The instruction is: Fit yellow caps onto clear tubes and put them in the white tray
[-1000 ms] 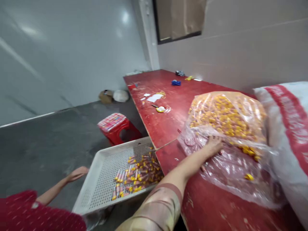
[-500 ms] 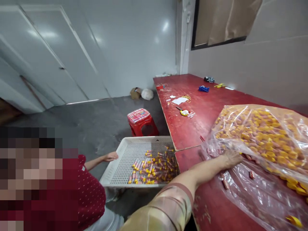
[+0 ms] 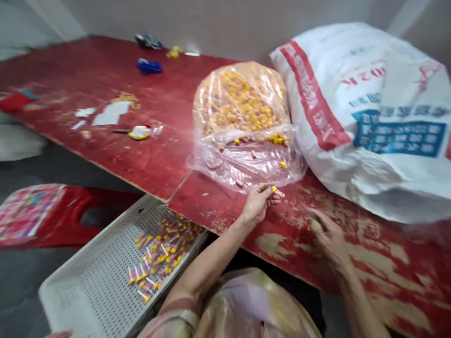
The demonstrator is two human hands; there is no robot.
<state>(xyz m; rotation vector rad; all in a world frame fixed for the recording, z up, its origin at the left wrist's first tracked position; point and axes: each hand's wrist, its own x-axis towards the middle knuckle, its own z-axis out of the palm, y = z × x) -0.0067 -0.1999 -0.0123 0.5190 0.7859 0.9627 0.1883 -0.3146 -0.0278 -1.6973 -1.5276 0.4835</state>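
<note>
My left hand [image 3: 259, 202] is closed on a small pink piece with a yellow cap [image 3: 274, 189], just above the red table [image 3: 225, 213]. To its right, my right hand [image 3: 326, 230] has its fingers curled over the worn table; it is blurred, and what it holds is too unclear to name. Beyond my left hand lies a clear plastic bag [image 3: 243, 103] full of yellow-capped pieces, its mouth toward me with a few loose pieces on the film.
A white perforated tray [image 3: 102, 281] with capped tubes sits at the table's left edge, a person's fingers [image 3: 59, 334] at its corner. A large white sack [image 3: 366, 117] stands right. Scissors [image 3: 139, 133], a blue dispenser [image 3: 149, 66] and a red stool [image 3: 70, 216] are left.
The view has swung right, bringing the white sack and my right hand into sight. My left hand has moved from the bag's mouth back toward me and now holds a yellow-capped piece.
</note>
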